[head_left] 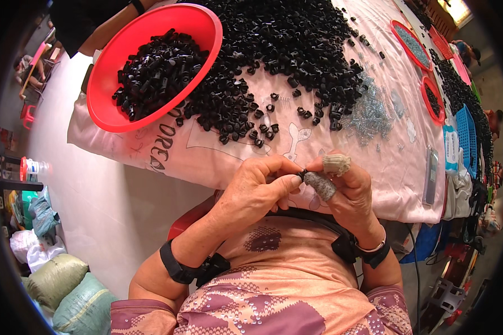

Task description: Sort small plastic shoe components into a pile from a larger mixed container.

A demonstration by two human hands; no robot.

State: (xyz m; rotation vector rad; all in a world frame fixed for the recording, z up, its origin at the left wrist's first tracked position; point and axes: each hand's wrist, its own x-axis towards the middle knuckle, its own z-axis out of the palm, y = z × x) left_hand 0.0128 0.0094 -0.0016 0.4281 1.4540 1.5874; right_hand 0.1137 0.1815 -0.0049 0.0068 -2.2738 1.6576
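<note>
Both hands up close to the body, just off the near edge of the cloth-covered surface. Left hand: thumb and forefinger drawn together, pinching a small black piece. Right hand: thumb and forefinger also closed on it from the other side, so the piece sits between the two sets of fingertips, above the person's lap. A fingertip grip likely because the piece is so small; a fuller grasp would hide it. Right forefinger wears a pale ribbed sleeve, right thumb a grey cover (probably to spare the skin from rubbing; the left hand shows none). Piece's long axis: only a dark sliver shows, seeming to run roughly crosswise, from one hand toward the other; which end points where, cannot tell, fingers cover most of it. Beyond the hands, a broad heap of black pieces spreads over the cloth, its near fringe thinning to singles, presumably set there for an easy reach. To its right, a patch of small clear bits, lying partly against the black heap but mostly separate, perhaps so the two kinds are readily told apart. Red bowl at the far left, part filled with black pieces, beside the heap, seemingly to contain a batch.
</note>
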